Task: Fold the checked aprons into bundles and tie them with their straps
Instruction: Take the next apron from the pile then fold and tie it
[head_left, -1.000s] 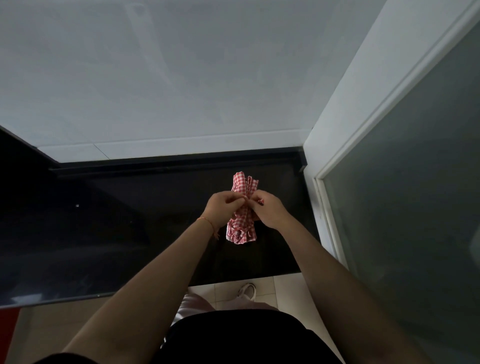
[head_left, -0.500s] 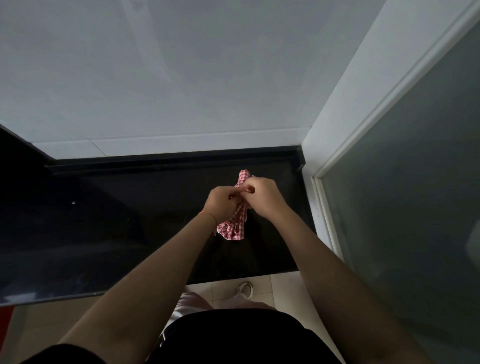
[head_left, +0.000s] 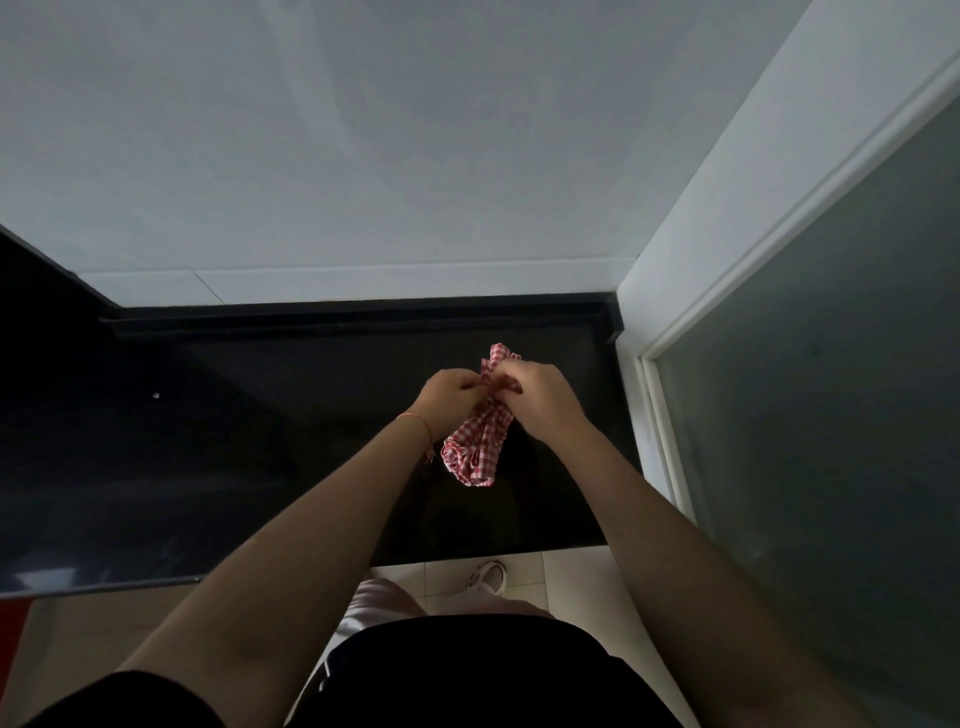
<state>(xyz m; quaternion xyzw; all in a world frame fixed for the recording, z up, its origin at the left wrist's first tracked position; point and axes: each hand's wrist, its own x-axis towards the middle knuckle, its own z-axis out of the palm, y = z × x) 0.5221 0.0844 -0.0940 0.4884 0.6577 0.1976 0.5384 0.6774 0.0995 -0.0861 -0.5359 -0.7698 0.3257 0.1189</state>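
Red-and-white checked cloth apron (head_left: 479, 446), rolled into a narrow crumpled bundle, is held slanting just above the glossy black worktop (head_left: 260, 415), near its right end. Left hand (head_left: 448, 399) and right hand (head_left: 537, 395) pinch its upper part, fingers closed, knuckles almost touching.

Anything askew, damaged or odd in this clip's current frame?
Nothing stands out. Left hand and right hand both pinch the middle of the red checked apron bundle over the dark counter. The bundle looks compact, with no tear or spill visible.
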